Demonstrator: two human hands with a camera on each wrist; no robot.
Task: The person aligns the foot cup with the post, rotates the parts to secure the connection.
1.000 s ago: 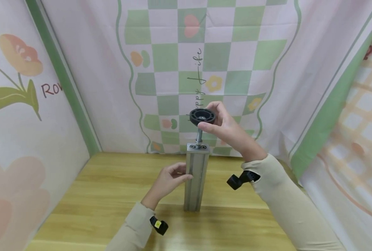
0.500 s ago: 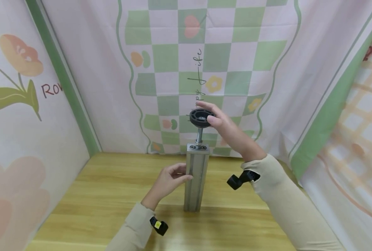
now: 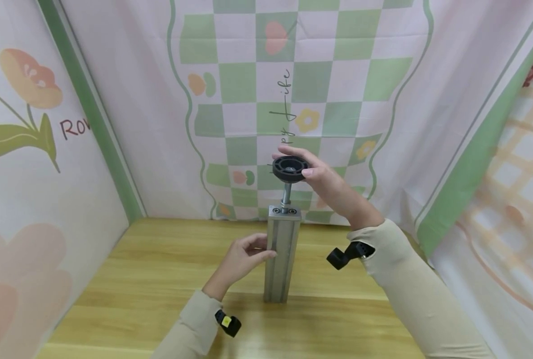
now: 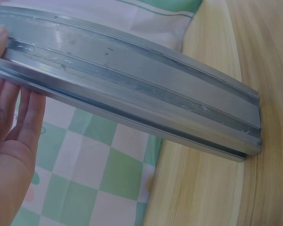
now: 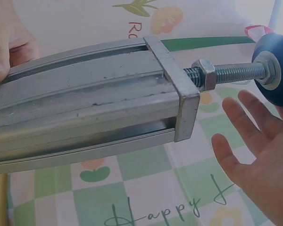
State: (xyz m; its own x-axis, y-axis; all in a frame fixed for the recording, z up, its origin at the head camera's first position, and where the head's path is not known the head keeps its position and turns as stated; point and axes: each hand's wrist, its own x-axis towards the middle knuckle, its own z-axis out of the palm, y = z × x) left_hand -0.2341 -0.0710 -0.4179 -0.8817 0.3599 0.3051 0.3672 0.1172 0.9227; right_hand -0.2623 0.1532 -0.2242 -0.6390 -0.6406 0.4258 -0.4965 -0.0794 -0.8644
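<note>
An aluminium profile (image 3: pixel 281 259) stands upright on the wooden table, a metal end plate (image 3: pixel 284 213) with two screws on its top. From the plate rises a threaded rod (image 5: pixel 238 74) carrying a hex nut (image 5: pixel 207 75) and a black round levelling foot (image 3: pixel 289 169). My left hand (image 3: pixel 239 262) grips the profile's upper half, thumb on the near face and fingers behind. Up at the foot, my right hand (image 3: pixel 327 179) holds the rim between thumb and forefinger. In the right wrist view its other fingers (image 5: pixel 247 122) spread loosely below the rod.
The wooden table (image 3: pixel 158 279) reaches back to a green-and-white checked cloth (image 3: pixel 311 85). Printed cloths hang on both sides, the left one (image 3: pixel 19 199) with flowers. Black wrist cameras sit on both sleeves.
My right thumb has left the front of the foot's rim for its right side, and the fingers have swung leftward along the far side. The left hand and profile stay put.
</note>
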